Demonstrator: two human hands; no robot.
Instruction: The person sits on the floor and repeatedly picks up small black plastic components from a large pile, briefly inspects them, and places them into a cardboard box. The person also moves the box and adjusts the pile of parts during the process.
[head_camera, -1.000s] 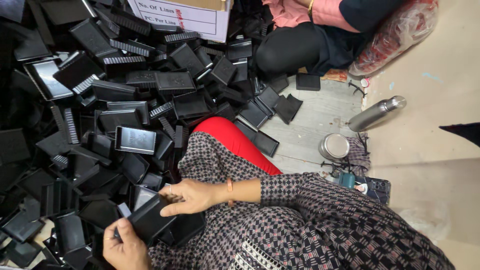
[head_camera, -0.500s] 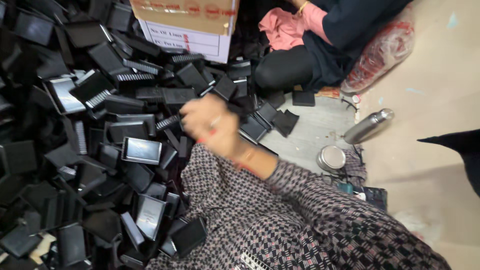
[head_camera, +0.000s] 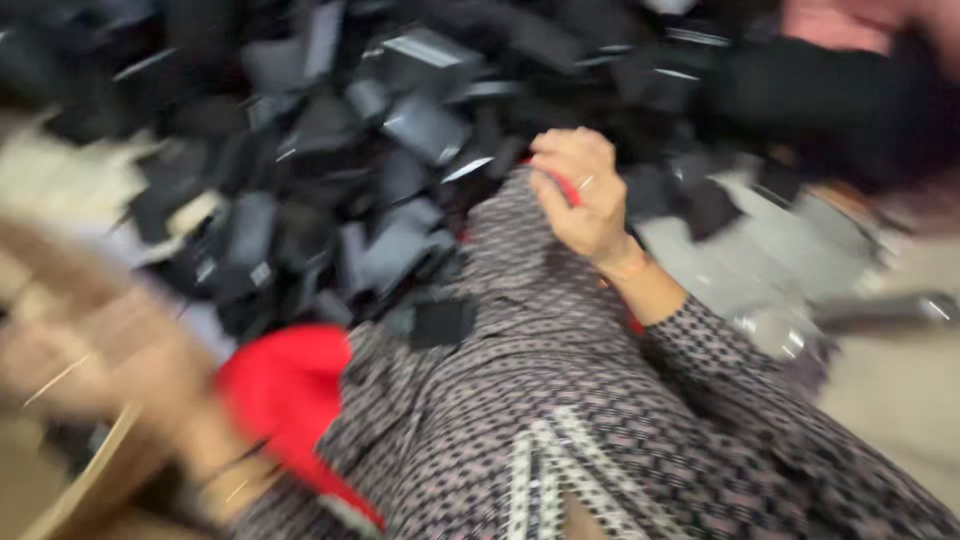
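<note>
Right hand (head_camera: 585, 195): rests on patterned knee, fingers curled together, holding nothing visible. Heap of black flat cases (head_camera: 400, 160): on the floor, just far-left of that hand; long axes mixed. Left hand (head_camera: 100, 370): blurred, grip cannot be told.

The heap of cases (head_camera: 400, 200) is black, a few faces glinting grey; the dress (head_camera: 560, 420) carries a small black-and-pale check with a white striped band down its front; the trousers (head_camera: 290, 400) are bright red; the floor (head_camera: 900, 400) is pale beige; another person's garment (head_camera: 830, 20) is pink.
</note>
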